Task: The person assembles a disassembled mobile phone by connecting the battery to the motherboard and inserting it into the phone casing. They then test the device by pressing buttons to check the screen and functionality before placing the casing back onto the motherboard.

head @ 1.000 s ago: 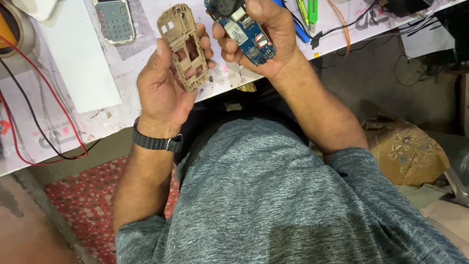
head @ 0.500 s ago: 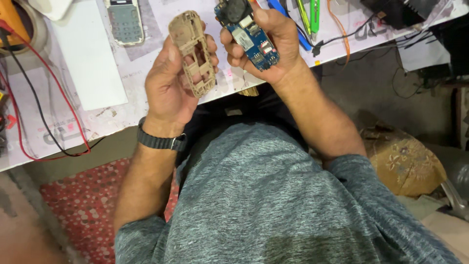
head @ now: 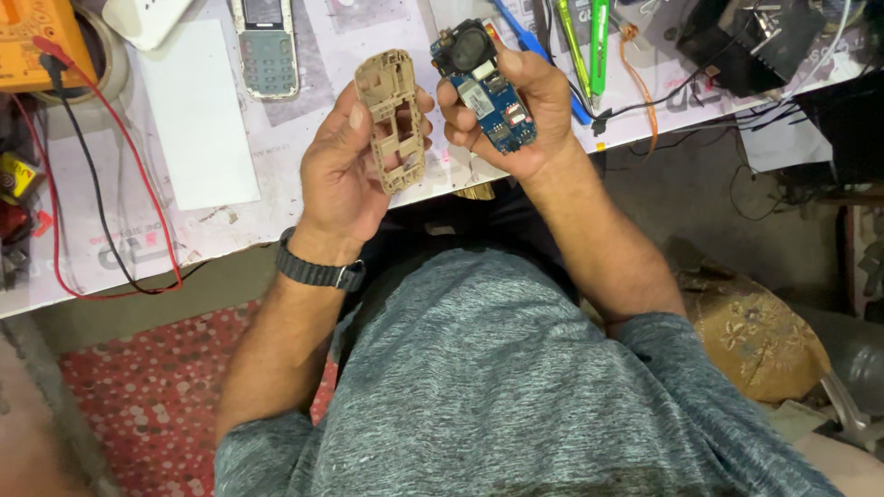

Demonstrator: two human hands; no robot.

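Note:
My left hand [head: 345, 170] holds a beige plastic phone frame [head: 396, 115] upright between thumb and fingers, above the near edge of the white workbench [head: 203, 230]. A black watch sits on that wrist. My right hand [head: 525, 120] grips a blue phone circuit board [head: 493, 101] with a round black speaker at its top end. The two parts are side by side, a small gap between them.
A phone keypad front [head: 264, 46] lies at the back of the bench beside a white sheet [head: 193, 115]. An orange multimeter [head: 37, 28] with red and black leads is at far left. Green and blue tools [head: 589, 41] and black cables lie right. A patterned cushion [head: 755, 336] sits lower right.
Both hands have shifted slightly rightward and lower in view, still holding the frame and the board. The view has moved, showing more of the bench's left side.

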